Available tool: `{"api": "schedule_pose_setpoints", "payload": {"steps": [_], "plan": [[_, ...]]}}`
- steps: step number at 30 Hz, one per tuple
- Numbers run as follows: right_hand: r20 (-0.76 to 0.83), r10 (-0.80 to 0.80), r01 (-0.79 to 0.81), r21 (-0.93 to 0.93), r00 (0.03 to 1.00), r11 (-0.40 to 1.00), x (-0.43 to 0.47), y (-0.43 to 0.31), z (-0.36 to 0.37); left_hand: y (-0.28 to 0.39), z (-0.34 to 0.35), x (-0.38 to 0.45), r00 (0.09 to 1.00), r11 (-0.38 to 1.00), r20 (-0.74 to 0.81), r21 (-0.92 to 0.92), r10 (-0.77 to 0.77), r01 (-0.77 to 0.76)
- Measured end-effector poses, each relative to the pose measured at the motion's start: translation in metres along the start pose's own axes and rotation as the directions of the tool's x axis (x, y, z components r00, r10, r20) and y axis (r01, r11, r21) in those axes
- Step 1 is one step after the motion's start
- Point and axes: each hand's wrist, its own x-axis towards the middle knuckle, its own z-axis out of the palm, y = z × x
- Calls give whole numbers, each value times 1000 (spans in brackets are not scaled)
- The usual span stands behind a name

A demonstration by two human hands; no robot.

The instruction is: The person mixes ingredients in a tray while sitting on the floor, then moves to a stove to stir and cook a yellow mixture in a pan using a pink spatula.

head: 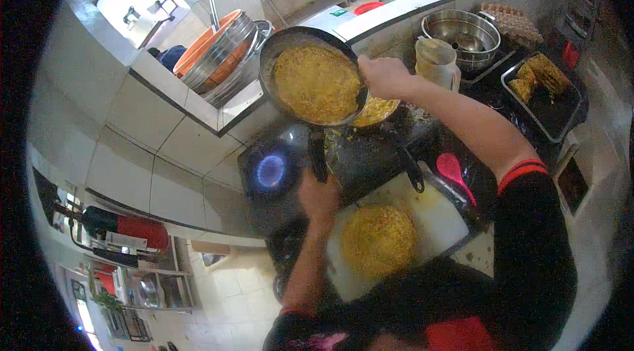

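Observation:
My left hand (pixel 319 197) grips the black handle of a frying pan (pixel 267 71), raised and tilted above the stove. A yellow omelette (pixel 317 83) covers most of its inside. My right hand (pixel 386 76) is at the pan's right rim with curled fingers; whether it pinches the rim, the omelette or a tool is hidden. Behind the raised pan, a second frying pan (pixel 412 167) holds more egg (pixel 376 111), partly covered. Below my hands, another round omelette (pixel 379 239) lies on a white cutting board (pixel 441 212).
A blue gas flame (pixel 271 171) burns at the left of the stove. Right of the board lies a pink spoon (pixel 450 167). Farther right are a plastic jug (pixel 436 61), a steel pot (pixel 460 21), egg trays (pixel 512 21) and a tray (pixel 547 115) of browned food. A tiled ledge (pixel 168 118) borders the stove.

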Motion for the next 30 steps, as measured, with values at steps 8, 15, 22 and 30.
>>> {"api": "schedule_pose_setpoints", "payload": {"steps": [8,15,22,30], "plan": [[54,-100,106,-117,993,987,2,-27,-13,-13,-26,-14,976,919,181,-351,-120,178],[297,-240,334,-323,924,885,17,-108,-16,-49,-40,-42,906,720,293,-552,-305,421],[278,-318,418,-477,906,773,25,-182,-35,-85,-70,-49,843,666,292,-518,-452,537],[12,-412,407,-176,911,896,-55,-170,-78,-216,-33,-64,883,681,123,-591,-454,432]]}}
